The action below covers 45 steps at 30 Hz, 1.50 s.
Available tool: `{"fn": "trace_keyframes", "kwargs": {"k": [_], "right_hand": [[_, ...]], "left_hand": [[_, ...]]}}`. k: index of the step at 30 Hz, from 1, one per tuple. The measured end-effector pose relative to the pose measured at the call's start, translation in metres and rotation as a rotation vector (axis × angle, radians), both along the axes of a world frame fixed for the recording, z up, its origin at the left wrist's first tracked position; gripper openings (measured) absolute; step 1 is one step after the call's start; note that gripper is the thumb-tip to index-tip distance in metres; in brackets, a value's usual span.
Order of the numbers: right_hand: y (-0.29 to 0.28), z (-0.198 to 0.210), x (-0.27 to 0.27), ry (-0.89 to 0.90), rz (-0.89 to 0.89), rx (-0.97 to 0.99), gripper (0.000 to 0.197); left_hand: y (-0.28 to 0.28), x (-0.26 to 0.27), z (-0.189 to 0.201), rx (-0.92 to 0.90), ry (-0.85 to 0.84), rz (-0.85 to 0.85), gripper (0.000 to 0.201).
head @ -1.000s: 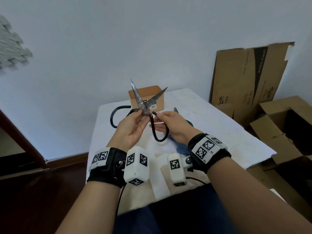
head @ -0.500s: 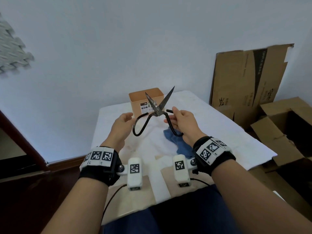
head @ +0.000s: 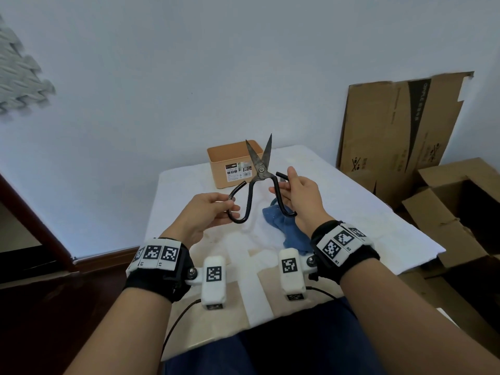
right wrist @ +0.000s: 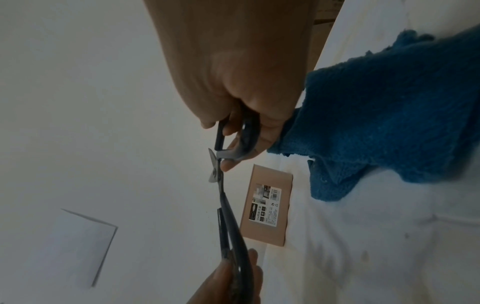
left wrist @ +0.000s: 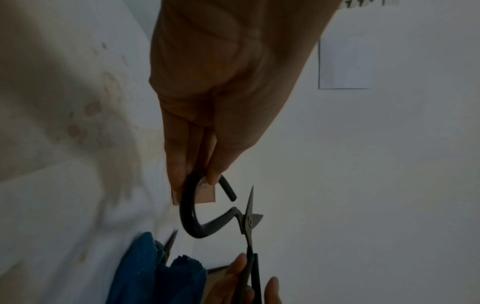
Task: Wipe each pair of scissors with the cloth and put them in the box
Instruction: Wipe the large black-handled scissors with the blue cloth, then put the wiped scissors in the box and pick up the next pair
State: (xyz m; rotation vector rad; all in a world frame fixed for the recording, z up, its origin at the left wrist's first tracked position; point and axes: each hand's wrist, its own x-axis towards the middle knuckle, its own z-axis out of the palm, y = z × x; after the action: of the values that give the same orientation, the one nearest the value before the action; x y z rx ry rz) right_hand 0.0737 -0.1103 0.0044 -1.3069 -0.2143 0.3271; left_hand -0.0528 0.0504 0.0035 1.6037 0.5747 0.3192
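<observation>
Scissors [head: 260, 169]: blades narrower than before; left hand [head: 201, 213] pinches one handle loop, right hand [head: 300, 194] the other. Advice: close fully, then fetch blue cloth [head: 284, 226] mid-table.

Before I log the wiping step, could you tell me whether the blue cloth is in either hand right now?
No: the blue cloth lies on the table while the left hand and right hand each hold a scissors handle.

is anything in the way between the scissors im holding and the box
Nothing visible. Both hands, left hand and right hand, hold the scissors up just in front of the box, whose top is open. The cloth lies nearer, off that path.
</observation>
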Motion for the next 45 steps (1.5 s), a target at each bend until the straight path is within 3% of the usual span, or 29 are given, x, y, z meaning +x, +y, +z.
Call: {"fn": "trace_keyframes", "kwargs": {"k": [5,9,13,15,18,21,24,27,34,38,40,45], "right_hand": [[0.003,-0.001,0.001,-0.045,-0.015,0.014,0.034],[0.003,-0.003,0.005,-0.127,-0.013,-0.108,0.037],[0.003,-0.005,0.009,-0.230,0.043,-0.320,0.030],[0.004,-0.006,0.010,-0.339,0.046,-0.418,0.029],[0.007,-0.001,0.009,-0.641,-0.077,-0.650,0.044],[0.011,0.008,0.003,-0.881,-0.155,-0.766,0.038],[0.017,0.016,-0.001,-0.801,-0.010,-0.759,0.043],[0.021,0.024,-0.005,-0.767,0.088,-0.900,0.053],[0.024,0.026,-0.008,-0.787,0.110,-0.845,0.030],[0.028,0.021,-0.005,-0.716,0.118,-0.796,0.022],[0.034,0.019,-0.001,-0.642,0.132,-0.798,0.005],[0.044,0.023,0.015,-0.503,0.065,-0.718,0.006]], "left_hand": [[-0.011,0.002,0.006,-0.081,0.002,-0.102,0.014],[-0.017,0.000,0.010,-0.192,0.003,-0.190,0.011],[-0.017,0.000,0.008,-0.249,-0.057,-0.127,0.013],[-0.017,0.002,0.007,-0.241,-0.091,-0.078,0.012],[-0.019,0.005,0.008,-0.217,-0.148,-0.019,0.012],[-0.018,0.008,0.009,-0.200,-0.201,0.037,0.015],[-0.018,0.013,0.012,-0.165,-0.227,0.067,0.018],[-0.019,0.015,0.013,-0.149,-0.245,0.078,0.018],[-0.019,0.019,0.018,-0.048,-0.233,0.068,0.011],[-0.015,0.026,0.024,0.105,-0.177,0.012,0.011],[-0.012,0.031,0.027,0.185,-0.145,-0.025,0.010],[0.002,0.040,0.046,0.387,-0.026,-0.077,0.028]]}}
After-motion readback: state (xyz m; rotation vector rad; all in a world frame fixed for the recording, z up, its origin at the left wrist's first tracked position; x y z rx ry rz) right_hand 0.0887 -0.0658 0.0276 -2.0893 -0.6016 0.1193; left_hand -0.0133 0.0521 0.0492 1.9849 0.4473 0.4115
